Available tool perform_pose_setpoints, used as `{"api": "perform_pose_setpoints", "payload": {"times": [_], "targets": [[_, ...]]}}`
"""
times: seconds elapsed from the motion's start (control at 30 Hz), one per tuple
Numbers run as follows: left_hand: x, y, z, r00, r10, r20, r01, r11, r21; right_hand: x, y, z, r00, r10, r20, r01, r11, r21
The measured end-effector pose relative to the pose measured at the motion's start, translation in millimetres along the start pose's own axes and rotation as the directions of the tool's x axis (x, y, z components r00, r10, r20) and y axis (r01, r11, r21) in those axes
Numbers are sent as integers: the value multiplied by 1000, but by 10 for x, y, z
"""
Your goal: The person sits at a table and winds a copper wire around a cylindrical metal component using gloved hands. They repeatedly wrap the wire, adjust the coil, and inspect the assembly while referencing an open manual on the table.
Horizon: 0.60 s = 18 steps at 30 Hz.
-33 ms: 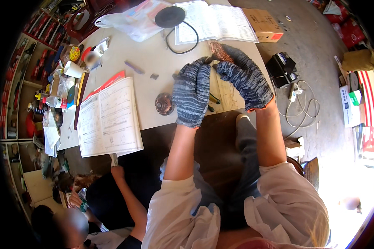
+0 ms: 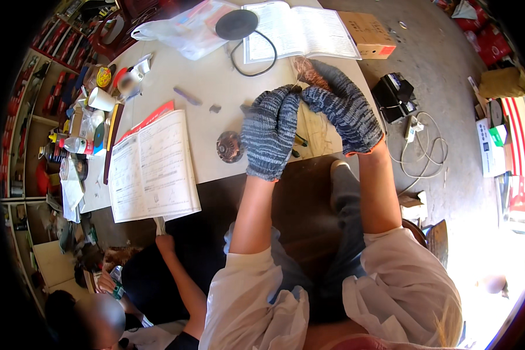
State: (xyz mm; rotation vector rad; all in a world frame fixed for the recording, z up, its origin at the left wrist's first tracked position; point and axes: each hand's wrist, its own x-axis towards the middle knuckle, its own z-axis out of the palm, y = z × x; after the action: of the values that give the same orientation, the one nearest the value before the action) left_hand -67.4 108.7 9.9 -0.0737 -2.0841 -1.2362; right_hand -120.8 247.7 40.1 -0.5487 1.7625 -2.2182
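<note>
Looking at the pale table (image 2: 207, 125) first: over its near edge, left hand (image 2: 269, 133) and right hand (image 2: 345, 106) are both in striped knit gloves, angled inward, tips almost meeting. The right one's gripping a copper-coloured piece (image 2: 312, 73) between thumb and fingers, its far end poking past them. Glove covers the rest, so no full shape, sorry. Left fingers are bent, but honestly can't tell if they're pinching anything. Round copper part (image 2: 230, 147) sits just beside that hand. Thin strand (image 2: 299, 74) near the fingertips, too fine to trace.
</note>
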Motion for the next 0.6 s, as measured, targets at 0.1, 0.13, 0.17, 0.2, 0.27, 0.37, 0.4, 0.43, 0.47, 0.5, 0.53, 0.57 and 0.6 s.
{"api": "perform_pose_setpoints", "payload": {"times": [0.1, 0.13, 0.17, 0.2, 0.27, 0.37, 0.4, 0.43, 0.47, 0.5, 0.53, 0.57, 0.6], "targets": [[-3, 66, 39, 998, -6, 70, 2, 998, 56, 20, 5, -87, 994, -110, -8, 109, 990, -89], [-5, 70, 16, 995, -2, 102, -6, 997, 76, 36, 2, -77, 992, -124, -16, 122, 990, -76], [1, 76, -1, 991, 0, 134, -13, 995, 96, 37, -25, -76, 993, -110, -31, 106, 990, -98], [13, 85, 0, 988, 58, 146, -76, 989, 126, 37, -47, -83, 995, -93, -47, 87, 989, -123], [-25, 39, 45, 989, 58, 133, -69, 994, 84, 28, -104, -89, 996, -57, -74, 48, 993, -111], [-24, 53, 50, 990, 52, 132, -61, 996, 62, -2, -142, -82, 994, -28, -102, 22, 998, -56], [-17, 63, 48, 990, 50, 135, -59, 996, 61, 1, -127, -88, 993, -42, -108, 34, 997, -74], [-17, 59, 49, 989, 56, 133, -66, 995, 72, 2, -119, -91, 992, -57, -113, 46, 995, -91], [-17, 50, 50, 989, 61, 131, -72, 994, 84, -1, -120, -92, 992, -57, -112, 48, 996, -75], [-18, 43, 48, 989, 66, 130, -78, 992, 96, -3, -119, -93, 992, -56, -110, 49, 997, -59], [-17, 41, 42, 989, 64, 135, -77, 992, 95, -6, -117, -93, 993, -55, -108, 50, 998, -42], [-17, 38, 36, 988, 62, 140, -75, 993, 95, -13, -122, -87, 992, -70, -108, 63, 995, -72], [-16, 40, 32, 988, 60, 145, -74, 993, 93, -27, -139, -79, 990, -86, -108, 76, 992, -102]]}}
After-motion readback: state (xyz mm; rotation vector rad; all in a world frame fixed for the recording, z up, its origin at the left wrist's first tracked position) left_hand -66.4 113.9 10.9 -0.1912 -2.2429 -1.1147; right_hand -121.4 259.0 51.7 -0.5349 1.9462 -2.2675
